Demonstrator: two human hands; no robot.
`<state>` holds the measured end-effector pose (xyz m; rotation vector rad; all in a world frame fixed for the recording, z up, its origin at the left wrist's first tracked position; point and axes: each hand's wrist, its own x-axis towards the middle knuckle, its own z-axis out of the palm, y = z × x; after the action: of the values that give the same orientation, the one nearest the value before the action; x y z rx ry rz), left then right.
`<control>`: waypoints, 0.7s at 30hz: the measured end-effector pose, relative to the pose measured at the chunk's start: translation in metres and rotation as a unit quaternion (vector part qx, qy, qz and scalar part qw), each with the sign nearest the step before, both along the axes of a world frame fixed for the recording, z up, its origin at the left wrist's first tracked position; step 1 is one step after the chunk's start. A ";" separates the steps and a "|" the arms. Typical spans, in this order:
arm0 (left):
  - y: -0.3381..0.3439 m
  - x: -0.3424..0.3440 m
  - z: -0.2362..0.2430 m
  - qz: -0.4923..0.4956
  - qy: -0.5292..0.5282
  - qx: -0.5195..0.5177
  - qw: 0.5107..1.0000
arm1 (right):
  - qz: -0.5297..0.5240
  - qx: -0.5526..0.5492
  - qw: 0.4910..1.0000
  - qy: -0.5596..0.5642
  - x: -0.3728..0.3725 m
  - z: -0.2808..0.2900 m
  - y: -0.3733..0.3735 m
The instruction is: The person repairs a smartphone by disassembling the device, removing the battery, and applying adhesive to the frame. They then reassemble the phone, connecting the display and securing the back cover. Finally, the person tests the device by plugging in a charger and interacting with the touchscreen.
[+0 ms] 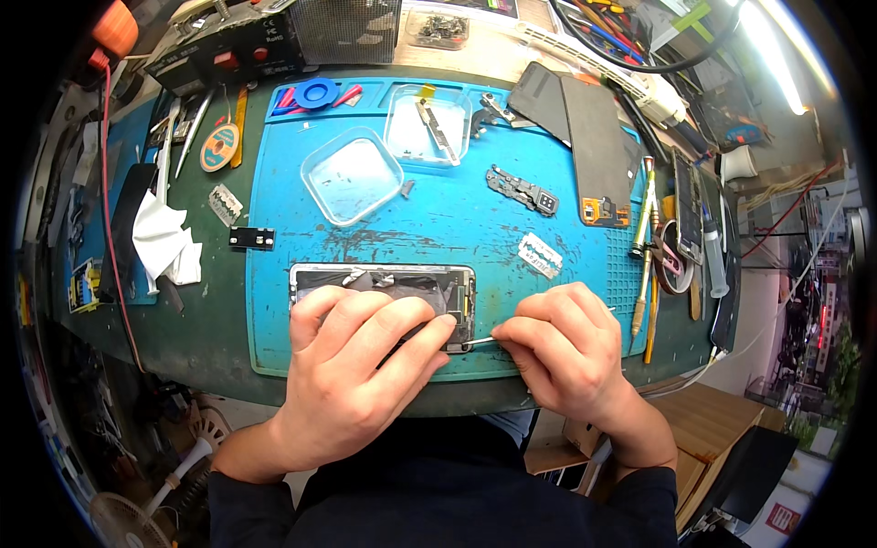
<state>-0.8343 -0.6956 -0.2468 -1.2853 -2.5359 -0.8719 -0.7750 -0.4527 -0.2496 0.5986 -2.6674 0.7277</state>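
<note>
A disassembled phone body [453, 283] with a silver frame lies on the blue mat [338, 247] near its front edge. My left hand [364, 365] is closed over the phone, curled fingertips on its inner parts, partly hiding it. My right hand [565, 352] pinches a thin silver tool [484, 340], whose tip reaches the phone's lower right corner. A razor blade [540, 256] lies above my right hand, and a small black part [251, 238] is left of the phone.
Two clear plastic containers [393, 128], a phone part [521, 190], dark flat panels [585, 155] and a white tissue [160, 233] lie farther out. Pens and tools [649, 274] line the right. A black electronic unit [224, 46] stands at the back left.
</note>
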 end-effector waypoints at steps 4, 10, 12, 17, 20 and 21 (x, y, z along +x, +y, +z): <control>0.000 0.000 0.001 0.002 -0.001 -0.005 1.000 | 0.002 0.007 1.000 -0.004 0.000 0.000 0.001; 0.001 0.000 0.001 0.012 -0.004 -0.006 1.000 | 0.001 0.011 1.000 -0.007 0.001 0.000 0.001; 0.000 0.000 0.002 0.014 -0.005 -0.009 1.000 | 0.001 0.012 1.000 -0.011 0.001 0.001 0.001; -0.005 0.001 0.002 0.014 -0.010 0.005 1.000 | 0.001 0.016 1.000 -0.016 -0.001 0.006 -0.004; -0.001 0.002 -0.003 0.011 -0.012 0.023 1.000 | -0.006 0.027 1.000 -0.011 0.004 0.008 -0.002; -0.006 0.001 -0.002 0.019 -0.008 0.020 1.000 | -0.001 0.018 1.000 -0.005 0.000 0.007 -0.007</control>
<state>-0.8333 -0.7014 -0.2489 -1.2181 -2.5340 -0.9241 -0.7753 -0.4594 -0.2426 0.6026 -2.6959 0.6856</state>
